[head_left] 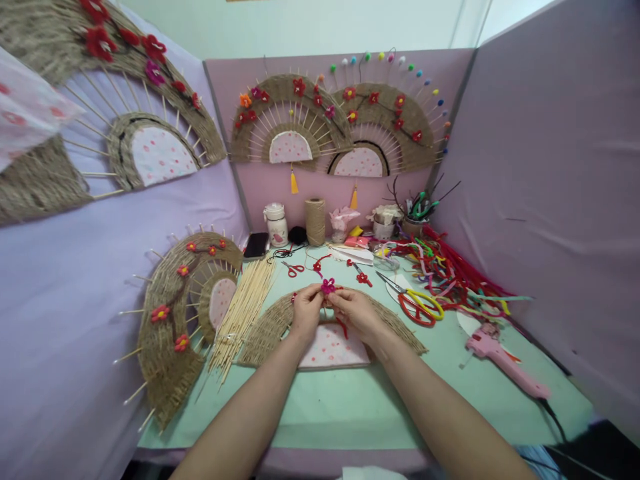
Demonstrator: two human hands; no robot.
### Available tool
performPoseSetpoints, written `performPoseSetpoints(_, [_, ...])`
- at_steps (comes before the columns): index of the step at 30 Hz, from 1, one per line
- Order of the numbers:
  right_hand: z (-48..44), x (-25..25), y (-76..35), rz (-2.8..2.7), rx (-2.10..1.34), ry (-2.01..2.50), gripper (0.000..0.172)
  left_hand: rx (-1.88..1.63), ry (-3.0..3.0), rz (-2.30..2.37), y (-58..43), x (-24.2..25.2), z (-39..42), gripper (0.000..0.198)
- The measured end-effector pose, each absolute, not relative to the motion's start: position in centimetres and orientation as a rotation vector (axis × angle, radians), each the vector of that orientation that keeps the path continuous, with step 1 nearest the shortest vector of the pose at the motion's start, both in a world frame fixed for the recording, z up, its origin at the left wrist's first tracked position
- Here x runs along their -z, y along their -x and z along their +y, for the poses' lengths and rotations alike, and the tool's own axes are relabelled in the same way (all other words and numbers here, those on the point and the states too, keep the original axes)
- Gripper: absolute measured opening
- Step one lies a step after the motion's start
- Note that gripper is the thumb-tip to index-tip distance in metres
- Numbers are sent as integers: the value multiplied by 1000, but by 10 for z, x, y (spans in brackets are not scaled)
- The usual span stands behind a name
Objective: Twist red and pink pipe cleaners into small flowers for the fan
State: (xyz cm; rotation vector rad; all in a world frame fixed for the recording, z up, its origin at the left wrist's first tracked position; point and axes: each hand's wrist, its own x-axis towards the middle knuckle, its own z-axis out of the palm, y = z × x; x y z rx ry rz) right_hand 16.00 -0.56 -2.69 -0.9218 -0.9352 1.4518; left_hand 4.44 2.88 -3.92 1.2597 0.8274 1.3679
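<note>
A magenta pipe-cleaner flower (328,286) is pinched between the fingertips of both hands. My left hand (307,311) grips it from the left, fingers closed. On its other side my right hand (356,313) is closed too, with a red pipe cleaner (342,327) hanging below its fingers. Both hands are over a twine-wrapped fan (263,331) lying flat on the table, its half-round white centre (330,348) dotted with pink. Beyond the hands lie small red flowers (363,278). My fingers hide part of the fan's upper band.
To the left are bamboo sticks (245,313) and a finished fan (167,320). Small scissors (293,269) lie behind; large scissors (420,303), a pink glue gun (510,367) and piled pipe cleaners (450,267) are right. A twine spool (315,221) stands at the back.
</note>
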Motion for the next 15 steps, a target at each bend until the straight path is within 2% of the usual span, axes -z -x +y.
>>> performPoseSetpoints(9, [-8, 20, -156, -817, -1416, 921, 26, -1370, -1434, 906, -45, 44, 29, 15])
performPoseSetpoints(15, [-6, 25, -155, -898, -1351, 949, 32, -1361, -1420, 901, -46, 42, 28, 18])
